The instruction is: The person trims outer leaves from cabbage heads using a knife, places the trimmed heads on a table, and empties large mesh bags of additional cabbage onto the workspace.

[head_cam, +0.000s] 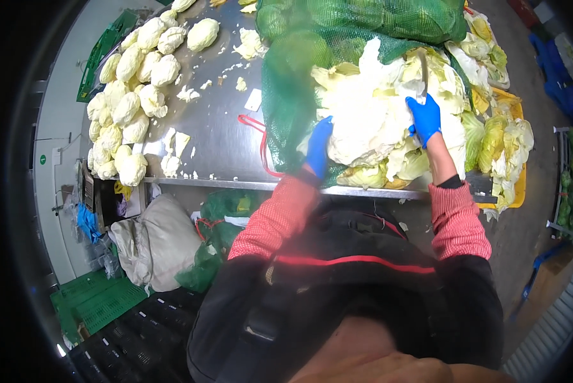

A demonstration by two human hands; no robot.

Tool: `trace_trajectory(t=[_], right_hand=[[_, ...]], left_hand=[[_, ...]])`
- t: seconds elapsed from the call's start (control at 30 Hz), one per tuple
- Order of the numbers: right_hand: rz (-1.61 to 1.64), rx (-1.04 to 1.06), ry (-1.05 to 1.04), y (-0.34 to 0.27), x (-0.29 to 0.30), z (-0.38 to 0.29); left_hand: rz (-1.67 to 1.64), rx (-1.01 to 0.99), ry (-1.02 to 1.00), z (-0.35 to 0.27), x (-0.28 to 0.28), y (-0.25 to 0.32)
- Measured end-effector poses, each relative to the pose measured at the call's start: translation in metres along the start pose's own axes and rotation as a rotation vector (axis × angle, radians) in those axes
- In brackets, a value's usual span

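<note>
My right hand (426, 118), in a blue glove, grips a knife (424, 72) whose blade points away from me over loose cabbage leaves. My left hand (319, 146), also gloved in blue, rests against the near left side of a pale, overexposed heap of cabbage leaves (363, 127). Its fingers are partly hidden, so I cannot tell if they hold anything. Under and beside the heap spreads a green mesh bag (286, 105) with a red drawstring (263, 148). Uncut-looking cabbages (310, 48) sit inside the mesh behind the heap.
Several trimmed pale cabbages (128, 107) are piled on the left of the metal table (209, 143), among leaf scraps. Another full mesh bag (363, 19) lies at the back. A yellow crate (520, 167) of leaves stands right. A white sack (159, 244) is below left.
</note>
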State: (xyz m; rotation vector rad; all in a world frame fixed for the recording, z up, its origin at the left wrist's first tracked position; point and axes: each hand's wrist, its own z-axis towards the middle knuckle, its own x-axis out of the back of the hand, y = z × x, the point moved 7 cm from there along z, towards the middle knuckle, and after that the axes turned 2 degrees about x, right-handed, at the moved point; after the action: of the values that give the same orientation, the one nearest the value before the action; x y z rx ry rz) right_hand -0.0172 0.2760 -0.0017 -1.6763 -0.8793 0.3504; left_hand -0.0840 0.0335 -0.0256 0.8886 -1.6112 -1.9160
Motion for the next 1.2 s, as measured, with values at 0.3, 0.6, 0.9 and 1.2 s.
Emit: trace_trajectory(t=[0.3, 0.6, 0.9, 1.2], right_hand=[[0.067, 0.009, 0.058, 0.010, -0.003, -0.002], [-0.064, 0.202, -0.128, -0.033, 0.004, -0.022], [-0.498, 0.147, -0.194, -0.042, 0.002, -0.044], [0.538, -0.119, -0.420, 0.011, -0.061, -0.072]], left_hand=[[0.029, 0.269, 0.109, -0.004, -0.011, -0.008], [-0.846, 0.587, 0.014, -0.013, 0.007, -0.006], [-0.577, 0.384, 0.002, 0.018, 0.022, 0.061], [-0.094, 0.045, 0.076, 0.022, 0.035, 0.056]])
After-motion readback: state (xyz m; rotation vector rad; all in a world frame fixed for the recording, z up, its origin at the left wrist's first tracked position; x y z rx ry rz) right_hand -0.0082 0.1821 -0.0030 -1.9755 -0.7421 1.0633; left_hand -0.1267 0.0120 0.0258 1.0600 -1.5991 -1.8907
